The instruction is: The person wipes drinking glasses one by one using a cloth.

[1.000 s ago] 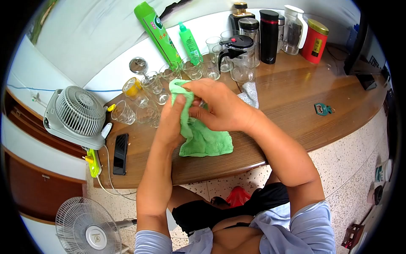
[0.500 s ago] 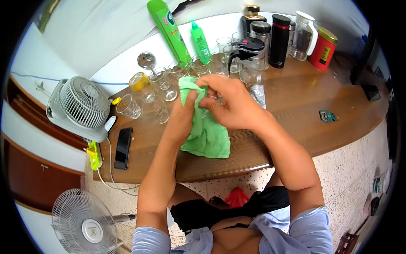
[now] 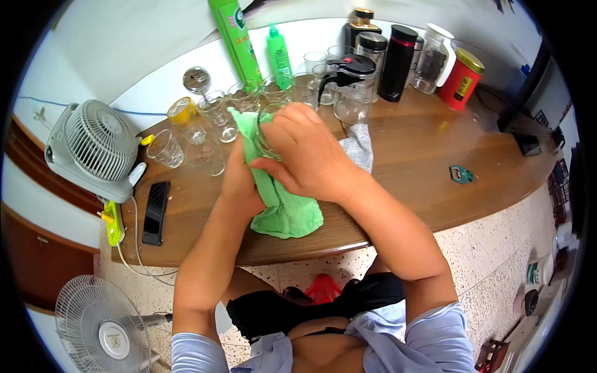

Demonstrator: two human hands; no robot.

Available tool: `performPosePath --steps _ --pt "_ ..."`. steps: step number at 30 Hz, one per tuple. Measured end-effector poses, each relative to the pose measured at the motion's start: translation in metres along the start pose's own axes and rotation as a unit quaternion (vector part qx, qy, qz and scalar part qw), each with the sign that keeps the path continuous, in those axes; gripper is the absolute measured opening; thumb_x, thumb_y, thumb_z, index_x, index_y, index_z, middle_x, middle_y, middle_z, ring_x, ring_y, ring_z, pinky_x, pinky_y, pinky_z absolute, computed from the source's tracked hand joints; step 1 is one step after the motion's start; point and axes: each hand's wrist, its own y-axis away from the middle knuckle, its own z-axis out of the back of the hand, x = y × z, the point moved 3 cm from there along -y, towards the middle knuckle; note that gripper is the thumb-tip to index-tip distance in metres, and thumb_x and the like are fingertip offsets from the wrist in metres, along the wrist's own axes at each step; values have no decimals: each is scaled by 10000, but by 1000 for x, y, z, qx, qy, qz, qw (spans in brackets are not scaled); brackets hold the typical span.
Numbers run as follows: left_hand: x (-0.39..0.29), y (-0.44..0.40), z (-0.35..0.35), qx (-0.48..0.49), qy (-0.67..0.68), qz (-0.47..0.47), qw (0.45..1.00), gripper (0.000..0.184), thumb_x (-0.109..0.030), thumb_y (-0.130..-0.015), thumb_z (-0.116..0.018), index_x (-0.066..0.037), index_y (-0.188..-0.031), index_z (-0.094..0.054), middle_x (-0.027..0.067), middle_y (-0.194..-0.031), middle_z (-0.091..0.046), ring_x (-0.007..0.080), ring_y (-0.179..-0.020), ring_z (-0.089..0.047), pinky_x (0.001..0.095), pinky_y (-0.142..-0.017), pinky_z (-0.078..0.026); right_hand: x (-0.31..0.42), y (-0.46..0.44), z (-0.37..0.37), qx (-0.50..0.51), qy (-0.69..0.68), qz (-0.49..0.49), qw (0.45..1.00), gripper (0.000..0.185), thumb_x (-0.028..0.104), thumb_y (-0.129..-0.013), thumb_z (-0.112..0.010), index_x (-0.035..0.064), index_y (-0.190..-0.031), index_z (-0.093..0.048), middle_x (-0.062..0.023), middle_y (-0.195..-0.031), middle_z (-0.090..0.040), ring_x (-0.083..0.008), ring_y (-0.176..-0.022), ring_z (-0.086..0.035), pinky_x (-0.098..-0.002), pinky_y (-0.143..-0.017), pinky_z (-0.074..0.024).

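A: Main things?
B: Green cloth (image 3: 288, 214) and a clear glass (image 3: 266, 146), together between the hands over the middle of the brown bench (image 3: 404, 205). Cloth's tail hangs toward the near edge.
A: Grip?
B: Left hand (image 3: 239, 180) closed round the cloth from the left, most fingers hidden. Right hand (image 3: 308, 152) bent over the glass from the right, fingers curled, thumb apart on the near side. Fingertips hidden; can't tell if it's clamped on the glass.
A: Around them?
B: Silvery cloth (image 3: 359, 146) just right of the right hand. Clear glasses (image 3: 216, 113) clustered far and left; black-lidded pot (image 3: 353, 93) far, slightly right.
A: Further out?
B: Far row, left to right: tall green container (image 3: 237, 46), green pump bottle (image 3: 279, 57), black flask (image 3: 398, 65), white-handled jug (image 3: 428, 65), red tin (image 3: 461, 81). Left: phone (image 3: 156, 212) lying flat, small gray fan (image 3: 98, 138) beyond it. Right: small teal item (image 3: 461, 174), well apart.
A: Near left?
B: Standing fan (image 3: 113, 339), off the bench.
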Motion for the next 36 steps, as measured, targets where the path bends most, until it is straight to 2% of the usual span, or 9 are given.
performPosePath --steps 2,5,9,16,18,23,28,32,36 --pt "-2 -1 -4 24 -25 -30 999 504 -478 -1165 -372 -79 -1372 -600 110 -1337 -677 259 -1200 -688 443 -1012 -594 2 -1 1 -27 31 6 999 374 253 -862 -832 25 -988 -564 -168 -927 -539 -421 -939 -539 -509 -900 -449" --pt "-4 14 -38 -158 -130 -47 978 583 -515 -1174 -319 -45 -1380 -597 102 -1303 -683 242 -1176 -683 409 -1014 -580 -2 2 0 -42 61 -52 996 359 244 -858 -835 37 -965 -562 -140 -938 -580 -387 -993 -562 -499 -942 -445" --pt "-8 7 -7 -65 -384 -159 907 639 -564 -1165 -304 -41 -1356 -620 90 -1238 -684 195 -1116 -666 367 -989 -563 -10 4 0 -24 33 -72 997 338 226 -894 -812 39 -945 -535 -162 -905 -557 -396 -937 -546 -479 -888 -426" --pt "-10 3 -20 -37 -45 -36 998 494 -532 -1160 -365 -135 -1103 -654 20 -940 -630 148 -814 -640 357 -733 -596 4 -3 5 71 -67 -7 995 275 184 -883 -798 39 -920 -568 -133 -842 -547 -371 -825 -539 -449 -799 -402" --pt "-7 -4 -9 -18 -69 -38 997 477 -520 -1157 -373 -140 -1083 -651 18 -942 -641 145 -799 -647 349 -699 -591 7 -5 3 75 -50 13 996 271 191 -880 -802 37 -932 -586 -132 -840 -546 -373 -828 -540 -457 -809 -412" --pt "4 -5 -3 81 33 17 996 451 -479 -1154 -367 -115 -1237 -622 64 -1138 -707 188 -997 -718 387 -872 -623 6 -7 -2 13 0 -2 1000 325 249 -882 -818 6 -995 -634 -171 -960 -569 -403 -943 -541 -484 -865 -447" --pt "4 -1 -10 38 18 8 999 533 -516 -1159 -292 -107 -1297 -606 77 -1189 -698 207 -1058 -719 402 -941 -624 6 -3 1 65 61 -56 994 413 313 -943 -794 -36 -1106 -642 -319 -1469 -393 -462 -1329 -453 -539 -1128 -400" --pt "-2 -10 -5 77 -84 -134 984 572 -522 -1165 -338 -77 -1445 -562 80 -1258 -669 167 -1103 -697 362 -943 -619 -4 -2 0 56 -25 -52 997 397 358 -974 -758 1 -1106 -645 -304 -1500 -428 -457 -1356 -481 -543 -1152 -393" --pt "-14 1 -7 172 -81 -18 982 633 -560 -1096 -540 -42 -1458 -559 89 -1264 -682 163 -1116 -712 345 -933 -629 -1 -10 10 46 -91 -44 994 475 458 -979 -751 24 -1121 -622 -267 -1448 -528 -409 -1306 -556 -496 -1147 -407"
